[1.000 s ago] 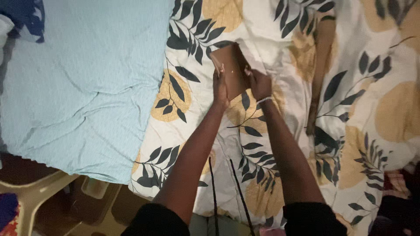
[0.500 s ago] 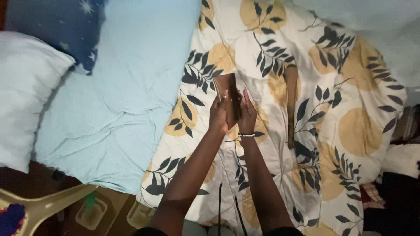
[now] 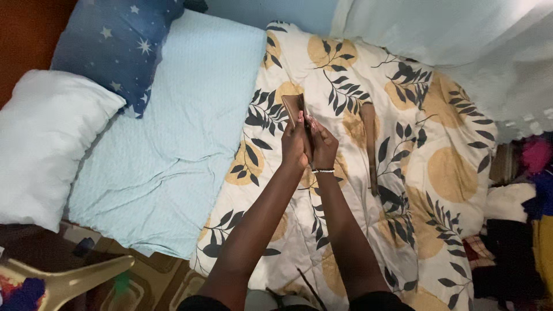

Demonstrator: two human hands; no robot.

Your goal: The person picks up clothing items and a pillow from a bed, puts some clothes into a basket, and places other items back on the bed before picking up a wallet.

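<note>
1. Two bare hands meet above the bed: the left hand (image 3: pixel 294 147) and the right hand (image 3: pixel 324 148) press toward each other, both closed on a thin, flat brown rectangular piece (image 3: pixel 298 112) held nearly edge-on between them.
2. That brown piece stands upright out of the fingers, its upper end rising above both hands and over the quilt, clear of the bedding.
3. Around the right wrist sits a narrow pale beaded bracelet (image 3: pixel 322 170).
4. Beneath the hands lies a white quilt printed with dark leaf sprigs and tan circles (image 3: pixel 403 190), rumpled and covering the right part of the bed.
5. Just right of the hands, a long narrow brown strip (image 3: pixel 370 144) lies on the quilt, running lengthwise, apart from both hands.
6. Left of the quilt stretches a wrinkled pale blue bedsheet (image 3: pixel 173 144), its edge tucked under the quilt's border.
7. Further left, a plump white pillow (image 3: pixel 46 144) rests on the sheet, and a dark blue pillow with white stars (image 3: pixel 115 46) lies just behind it, touching it.
8. At the lower left corner, part of a cream plastic chair (image 3: pixel 69 279) shows on the floor.
</note>
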